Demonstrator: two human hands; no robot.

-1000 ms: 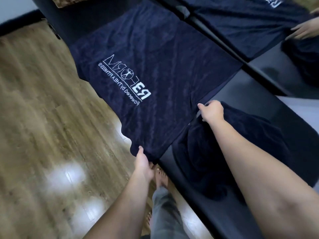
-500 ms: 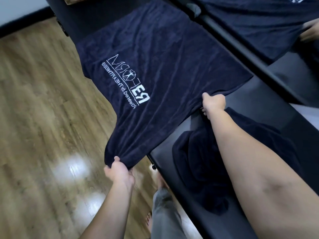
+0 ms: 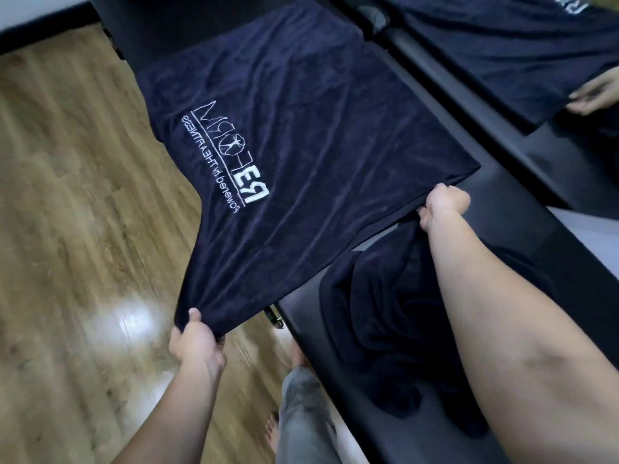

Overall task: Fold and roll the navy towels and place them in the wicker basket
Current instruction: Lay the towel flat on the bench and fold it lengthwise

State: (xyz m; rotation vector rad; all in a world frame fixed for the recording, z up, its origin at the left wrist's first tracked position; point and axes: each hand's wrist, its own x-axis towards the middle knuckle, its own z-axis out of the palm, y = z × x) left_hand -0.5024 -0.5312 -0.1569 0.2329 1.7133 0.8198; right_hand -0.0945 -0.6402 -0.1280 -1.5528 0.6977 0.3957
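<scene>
A navy towel (image 3: 301, 135) with a white printed logo lies spread on a black padded bench (image 3: 301, 316), its near part lifted off the edge. My left hand (image 3: 196, 343) grips its near left corner out over the floor. My right hand (image 3: 442, 205) grips its near right corner above the bench. A heap of crumpled navy towels (image 3: 385, 316) sits on the bench under my right forearm. The wicker basket shows only as a sliver at the top edge, above the bench's far end.
A mirror along the right reflects the towel (image 3: 502, 38) and a hand (image 3: 596, 95). A wooden floor (image 3: 67, 229) fills the left. My leg in grey trousers (image 3: 301, 413) and bare feet stand close against the bench's near side.
My left hand has closed on the near left corner and pulled it left and toward me, off the bench edge. My right hand keeps its hold on the right corner.
</scene>
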